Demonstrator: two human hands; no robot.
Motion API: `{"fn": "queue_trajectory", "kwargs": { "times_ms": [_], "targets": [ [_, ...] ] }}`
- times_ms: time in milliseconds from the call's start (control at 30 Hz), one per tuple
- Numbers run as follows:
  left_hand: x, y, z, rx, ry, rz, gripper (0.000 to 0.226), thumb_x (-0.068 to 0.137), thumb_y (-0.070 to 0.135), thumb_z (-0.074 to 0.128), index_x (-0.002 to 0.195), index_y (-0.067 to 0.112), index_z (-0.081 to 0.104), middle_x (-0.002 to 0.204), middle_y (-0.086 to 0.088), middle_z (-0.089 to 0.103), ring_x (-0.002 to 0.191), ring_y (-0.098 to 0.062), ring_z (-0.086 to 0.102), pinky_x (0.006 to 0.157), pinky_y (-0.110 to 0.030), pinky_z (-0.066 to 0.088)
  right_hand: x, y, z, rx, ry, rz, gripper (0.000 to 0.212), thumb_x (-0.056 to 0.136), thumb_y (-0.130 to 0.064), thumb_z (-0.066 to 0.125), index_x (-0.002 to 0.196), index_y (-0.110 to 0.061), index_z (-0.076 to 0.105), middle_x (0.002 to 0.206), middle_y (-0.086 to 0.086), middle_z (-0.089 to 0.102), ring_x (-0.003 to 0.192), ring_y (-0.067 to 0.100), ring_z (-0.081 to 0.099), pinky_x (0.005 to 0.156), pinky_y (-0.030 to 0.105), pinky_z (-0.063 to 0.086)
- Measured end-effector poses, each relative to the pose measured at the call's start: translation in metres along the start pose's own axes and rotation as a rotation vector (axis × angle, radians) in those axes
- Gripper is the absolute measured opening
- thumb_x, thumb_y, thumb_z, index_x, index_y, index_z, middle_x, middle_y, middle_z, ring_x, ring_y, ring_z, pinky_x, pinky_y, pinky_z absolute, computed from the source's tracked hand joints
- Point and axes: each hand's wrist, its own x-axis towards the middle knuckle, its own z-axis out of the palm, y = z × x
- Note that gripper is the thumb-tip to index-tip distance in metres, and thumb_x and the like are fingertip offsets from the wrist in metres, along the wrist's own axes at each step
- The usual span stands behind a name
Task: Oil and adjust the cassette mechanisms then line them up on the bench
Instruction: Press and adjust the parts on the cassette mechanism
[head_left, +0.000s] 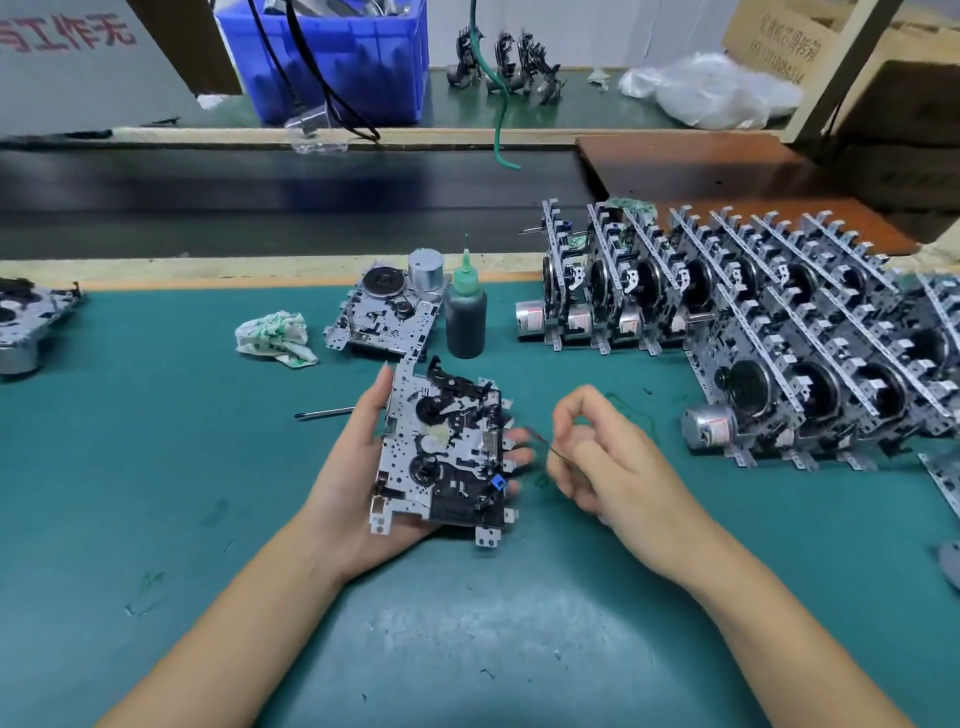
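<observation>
Left hand (358, 467) cradling cassette mechanism (441, 457), fingers curled under its far edge. Right hand (608, 467) pinching thin pick (543, 441) beside it. Oil bottle (466, 312) upright on worktop (156, 467).

A single wide-angle view looks forward and steeply down from the person's head. It sits close above the near edge of the teal-matted workbench (156, 467), so both bare forearms rise from the bottom corners. The left hand (358, 467) and right hand (608, 467) fill the centre, seen near. The bench's far edge, a dark conveyor strip (260, 192) and a blue plastic crate (337, 57) beyond it curve along the top, bowed by the lens.
</observation>
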Motion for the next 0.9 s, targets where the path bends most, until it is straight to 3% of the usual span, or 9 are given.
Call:
{"fn": "queue_trajectory", "kwargs": {
  "times_ms": [67, 100, 233, 367, 567, 700, 900],
  "targets": [
    [0.001, 0.000, -0.002, -0.013, -0.007, -0.015, 0.078, 0.083, 0.067, 0.041, 0.118, 0.002, 0.066, 0.128, -0.023, 0.058, 0.112, -0.035, 0.061, 0.094, -0.051, 0.050, -0.001, -0.003, -0.002, 0.128, -0.111, 0.046, 0.021, 0.097, -0.043, 0.037, 0.089, -0.029, 0.050, 0.052, -0.005, 0.045, 0.042, 0.003, 0.032, 0.041, 0.012, 0.026],
    [0.001, 0.000, -0.003, -0.023, -0.005, -0.023, 0.077, 0.082, 0.067, 0.042, 0.117, 0.003, 0.067, 0.127, -0.022, 0.059, 0.111, -0.034, 0.062, 0.091, -0.049, 0.051, -0.001, -0.004, -0.004, 0.197, -0.181, 0.056, 0.032, 0.092, -0.050, 0.034, 0.091, -0.026, 0.055, 0.051, -0.006, 0.041, 0.042, 0.004, 0.029, 0.040, 0.012, 0.024],
    [-0.001, 0.002, -0.003, -0.008, -0.004, -0.055, 0.074, 0.081, 0.068, 0.044, 0.110, 0.006, 0.071, 0.121, -0.018, 0.064, 0.110, -0.028, 0.064, 0.092, -0.041, 0.052, -0.002, -0.011, -0.009, 0.250, -0.406, 0.155, 0.042, 0.091, -0.048, 0.042, 0.075, -0.020, 0.069, 0.053, -0.008, 0.029, 0.044, 0.006, 0.030, 0.040, 0.016, 0.025],
    [-0.001, 0.001, -0.003, 0.019, -0.035, -0.080, 0.076, 0.081, 0.069, 0.045, 0.117, 0.006, 0.068, 0.127, -0.019, 0.060, 0.117, -0.029, 0.059, 0.095, -0.041, 0.049, -0.001, -0.010, -0.005, 0.180, -0.413, 0.260, 0.037, 0.099, -0.029, 0.041, 0.076, -0.012, 0.064, 0.045, -0.006, 0.036, 0.038, 0.005, 0.024, 0.037, 0.015, 0.019],
    [0.003, -0.002, -0.005, 0.068, 0.083, -0.126, 0.086, 0.082, 0.078, 0.025, 0.111, 0.013, 0.072, 0.126, -0.014, 0.063, 0.114, -0.027, 0.061, 0.092, -0.039, 0.052, -0.002, -0.015, 0.004, 0.163, -0.426, 0.312, 0.048, 0.099, -0.032, 0.039, 0.060, -0.014, 0.058, 0.041, -0.004, 0.034, 0.038, 0.007, 0.019, 0.037, 0.015, 0.017],
    [0.003, -0.001, -0.003, 0.073, 0.104, -0.137, 0.081, 0.086, 0.074, 0.025, 0.109, 0.013, 0.073, 0.124, -0.013, 0.064, 0.112, -0.026, 0.063, 0.089, -0.037, 0.054, -0.002, -0.015, 0.005, 0.169, -0.438, 0.351, 0.049, 0.100, -0.032, 0.039, 0.059, -0.011, 0.055, 0.040, -0.004, 0.033, 0.035, 0.006, 0.018, 0.036, 0.013, 0.017],
    [0.003, -0.001, 0.005, 0.051, 0.125, -0.132, 0.078, 0.088, 0.070, 0.026, 0.097, 0.011, 0.077, 0.109, -0.015, 0.070, 0.097, -0.026, 0.069, 0.072, -0.035, 0.058, -0.002, -0.014, 0.008, 0.094, -0.427, 0.362, 0.054, 0.102, -0.031, 0.034, 0.053, -0.012, 0.047, 0.033, -0.004, 0.033, 0.032, 0.008, 0.019, 0.037, 0.015, 0.017]
  ]
}}
